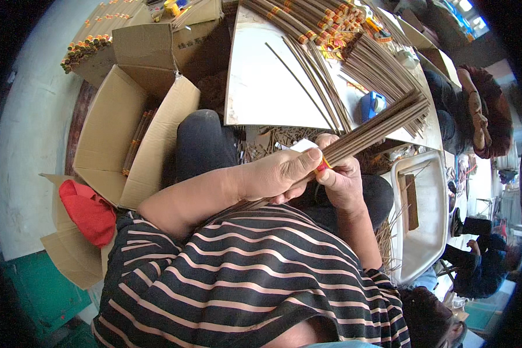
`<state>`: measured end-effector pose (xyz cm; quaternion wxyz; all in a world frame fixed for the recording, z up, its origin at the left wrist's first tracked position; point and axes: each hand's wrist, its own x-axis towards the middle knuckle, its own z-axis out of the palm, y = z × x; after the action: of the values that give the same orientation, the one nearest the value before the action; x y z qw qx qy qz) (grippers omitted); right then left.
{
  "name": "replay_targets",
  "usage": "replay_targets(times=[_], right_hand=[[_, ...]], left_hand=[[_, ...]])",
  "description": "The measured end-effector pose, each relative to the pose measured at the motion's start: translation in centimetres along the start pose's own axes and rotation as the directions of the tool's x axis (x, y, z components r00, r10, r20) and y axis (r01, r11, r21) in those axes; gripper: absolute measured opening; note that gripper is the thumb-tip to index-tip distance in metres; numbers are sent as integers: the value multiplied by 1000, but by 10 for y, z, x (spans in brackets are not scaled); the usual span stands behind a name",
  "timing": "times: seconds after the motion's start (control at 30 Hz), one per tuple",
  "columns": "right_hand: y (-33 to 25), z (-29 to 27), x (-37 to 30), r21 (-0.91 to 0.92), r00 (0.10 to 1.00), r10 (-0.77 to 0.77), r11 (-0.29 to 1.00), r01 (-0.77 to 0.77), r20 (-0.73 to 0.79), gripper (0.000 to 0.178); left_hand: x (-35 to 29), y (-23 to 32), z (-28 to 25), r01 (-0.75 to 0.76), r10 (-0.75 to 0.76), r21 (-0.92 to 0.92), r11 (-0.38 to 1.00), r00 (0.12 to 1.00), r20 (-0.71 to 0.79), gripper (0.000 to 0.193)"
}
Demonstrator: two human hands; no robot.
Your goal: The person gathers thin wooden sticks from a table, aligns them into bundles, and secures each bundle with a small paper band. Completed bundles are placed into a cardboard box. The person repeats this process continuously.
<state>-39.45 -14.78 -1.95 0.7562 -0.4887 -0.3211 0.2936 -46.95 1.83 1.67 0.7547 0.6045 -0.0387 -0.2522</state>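
Note:
A bundle of thin brown incense sticks [371, 126] lies slantwise across my lap, its far end up and to the right over the table edge. My left hand [284, 174] is closed round the bundle, thumb on top. Gripping it a little farther along is my right hand [343, 177], its thumb against a small red and yellow paper band [323, 165] on the sticks. A white piece [303, 145] shows behind my left thumb. Beyond the bundle, a blue tape dispenser [371, 106] and loose incense sticks [316, 84] rest on the white table [255, 87].
Banded bundles [307, 17] and a stick pile [383, 66] cover the table's far right. Left stands an open cardboard box [107, 124] with bundles inside, near a red cloth [88, 213]. A white tub [420, 249] sits right. Other people [487, 110] are farther right.

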Motion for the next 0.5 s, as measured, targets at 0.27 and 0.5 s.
replay_targets(times=[0.27,0.5], right_hand=[[-16,11,8,82,987,161,984,-160,-11,77],[-11,6,7,23,993,93,996,-91,-76,65]], left_hand=[[5,-6,2,127,-87,-347,929,988,128,56],[14,-6,2,15,-1,-353,936,999,40,54]])
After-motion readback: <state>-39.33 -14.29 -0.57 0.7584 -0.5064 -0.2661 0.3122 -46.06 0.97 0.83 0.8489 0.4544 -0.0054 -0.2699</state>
